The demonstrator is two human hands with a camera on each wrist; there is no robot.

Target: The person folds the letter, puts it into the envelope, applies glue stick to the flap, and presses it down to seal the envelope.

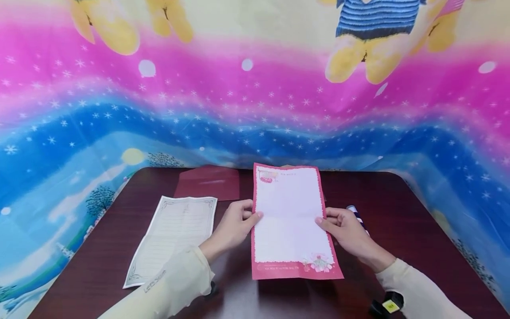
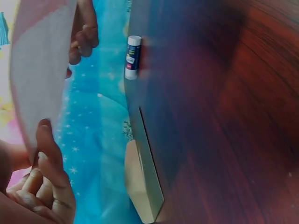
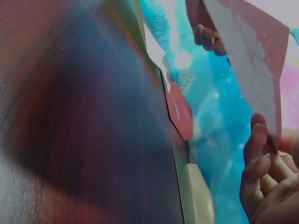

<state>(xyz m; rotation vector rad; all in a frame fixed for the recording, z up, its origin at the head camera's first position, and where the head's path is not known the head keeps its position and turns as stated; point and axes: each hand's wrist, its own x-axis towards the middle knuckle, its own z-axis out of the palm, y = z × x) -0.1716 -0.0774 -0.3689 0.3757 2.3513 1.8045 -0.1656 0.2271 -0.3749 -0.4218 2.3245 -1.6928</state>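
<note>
A sheet of letter paper point(image 1: 292, 221) with a pink border and printed flowers is held above the table, facing the head camera. A faint crease crosses its middle. My left hand point(image 1: 232, 225) pinches its left edge between thumb and fingers. On the opposite edge, my right hand point(image 1: 351, 231) pinches the sheet the same way. Both wrist views show the back of the paper, with fingers behind it. To the left lies a cream lined sheet point(image 1: 175, 239) with an ornate border. A glue stick point(image 2: 133, 58) is partly hidden behind my right hand in the head view.
A dark red envelope point(image 1: 207, 184) lies at the table's back edge. A tan envelope point(image 2: 145, 182), mostly hidden by the held sheet in the head view, lies beside it. The brown table point(image 1: 99, 257) meets a colourful printed curtain point(image 1: 239, 110) at the back and sides.
</note>
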